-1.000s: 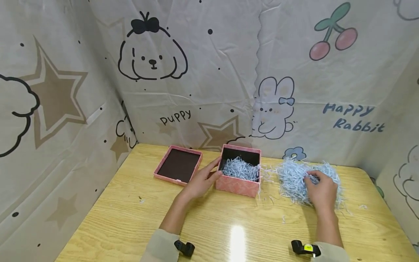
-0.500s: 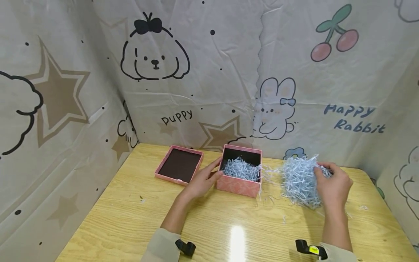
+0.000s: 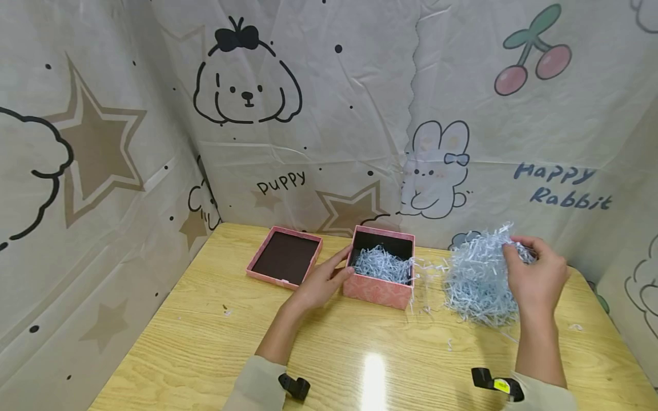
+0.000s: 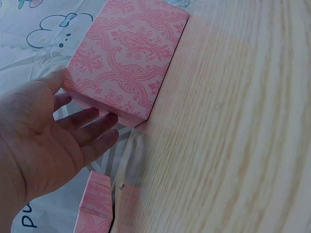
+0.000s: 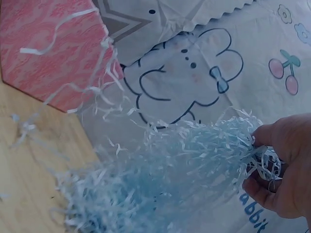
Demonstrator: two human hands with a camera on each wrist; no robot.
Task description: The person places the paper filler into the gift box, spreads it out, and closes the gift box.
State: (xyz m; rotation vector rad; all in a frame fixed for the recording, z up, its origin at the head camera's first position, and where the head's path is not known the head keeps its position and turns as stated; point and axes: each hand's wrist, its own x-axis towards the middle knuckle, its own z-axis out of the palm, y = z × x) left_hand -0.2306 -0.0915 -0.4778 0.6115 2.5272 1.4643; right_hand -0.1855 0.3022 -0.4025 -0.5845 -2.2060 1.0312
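Observation:
A pink patterned box (image 3: 377,291) stands lidless at the middle back of the table, blue-white shredded paper (image 3: 382,266) inside. My left hand (image 3: 321,283) rests against its left side, thumb at the near left corner; in the left wrist view the fingers lie loosely along that side (image 4: 104,108). To the right, my right hand (image 3: 537,274) pinches the top of a clump of shredded paper (image 3: 483,285) between thumb and fingers. In the right wrist view the clump (image 5: 194,155) hangs stretched below the fingertips, with thin strands trailing toward the box.
The pink box lid (image 3: 285,257), dark inside facing up, lies left of the box. Paper scraps (image 3: 449,345) are scattered on the wooden table (image 3: 329,354). A printed cloth (image 3: 354,114) hangs behind and at both sides.
My right hand has risen and moved right, drawing the shredded paper up into a taller clump. The left hand stays at the box; the view has shifted slightly.

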